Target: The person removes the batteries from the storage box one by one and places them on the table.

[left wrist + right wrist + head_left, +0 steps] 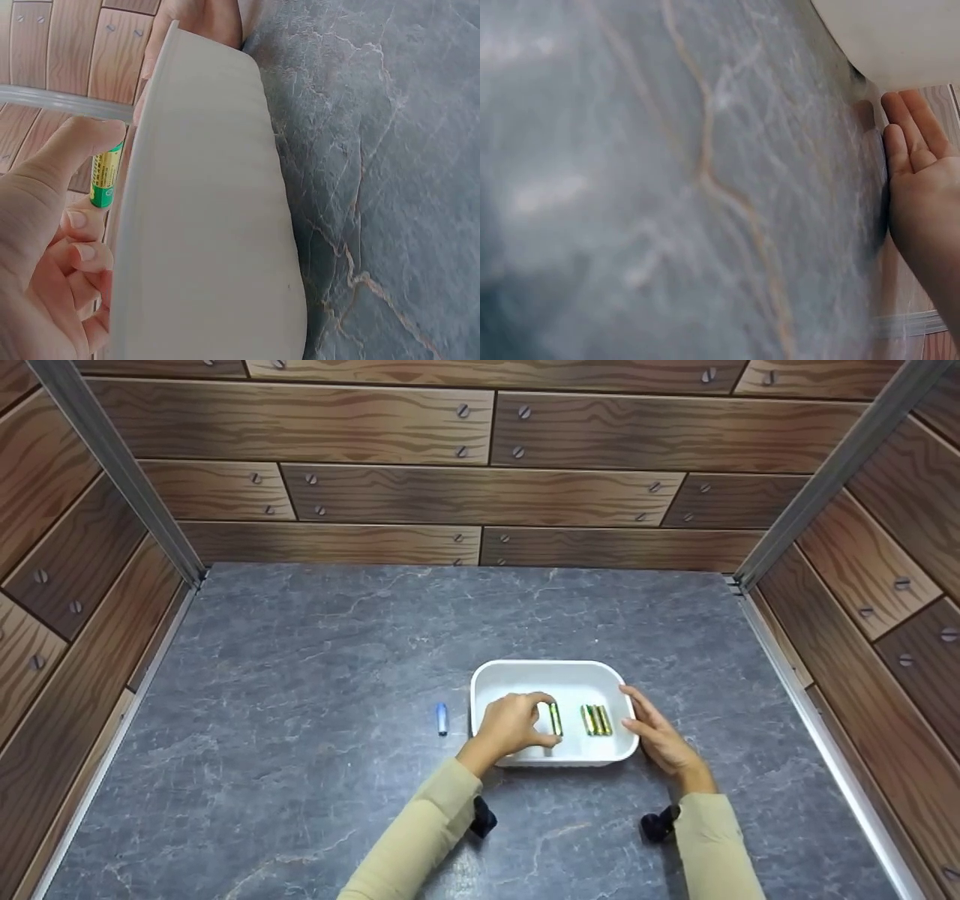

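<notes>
A white plastic tray (pixel 555 664) sits on the grey stone-patterned table. My left hand (pixel 544 721) reaches into it and pinches a green and yellow battery (pixel 556 718) between thumb and fingers. The left wrist view shows that battery (pixel 105 176) behind the tray wall (pixel 210 210), under my thumb (pixel 75 142). A few more green and yellow batteries (pixel 596 720) lie side by side in the right part of the tray. My right hand (pixel 637 718) rests with straight fingers against the tray's right side. In the right wrist view, its fingers (pixel 911 139) lie just below the tray (pixel 900 37).
A blue battery (pixel 442 718) lies on the table a little left of the tray. Wood-patterned walls with metal corner posts close in the table at the back, left and right.
</notes>
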